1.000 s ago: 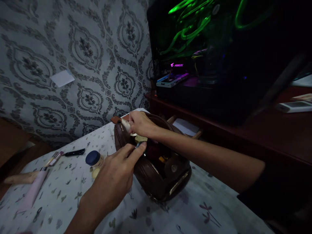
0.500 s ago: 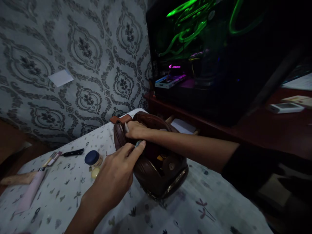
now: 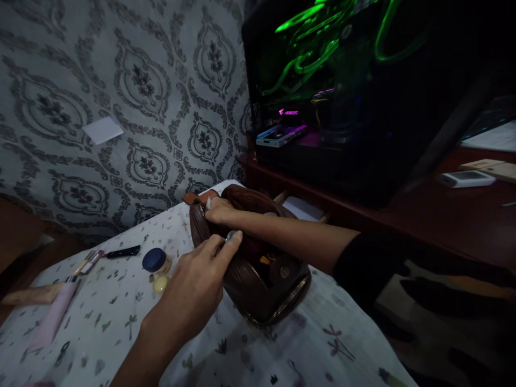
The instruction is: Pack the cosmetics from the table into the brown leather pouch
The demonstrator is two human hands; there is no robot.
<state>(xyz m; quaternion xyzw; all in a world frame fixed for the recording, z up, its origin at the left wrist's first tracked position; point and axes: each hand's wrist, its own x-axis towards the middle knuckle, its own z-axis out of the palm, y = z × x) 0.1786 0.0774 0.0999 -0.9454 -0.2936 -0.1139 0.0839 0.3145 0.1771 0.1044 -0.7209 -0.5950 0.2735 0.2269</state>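
A brown leather handbag [image 3: 258,293] lies unzipped on the table in front of me. My left hand [image 3: 197,279] is closed on its near edge, thumb on top; a small shiny round thing [image 3: 230,236] shows beside the thumb. Reaching across from the right, my right hand [image 3: 221,209] is in the far left part of the bag's opening. Its fingers are mostly hidden, and a whitish scrap [image 3: 208,203] shows by them. Something yellow [image 3: 266,259] is visible in the dark inside of the bag.
Left of the bag lie a blue-lidded jar [image 3: 155,261], a pale yellow round piece [image 3: 160,284], a black tube [image 3: 123,251], a pink tube [image 3: 56,314] and a wooden-handled brush [image 3: 34,294]. A computer case with green lights [image 3: 322,107] stands behind, on a red-brown desk [image 3: 463,215].
My right forearm and sleeve have shifted left, and the right hand has moved slightly left in the bag. My left hand keeps its hold on the bag's edge.
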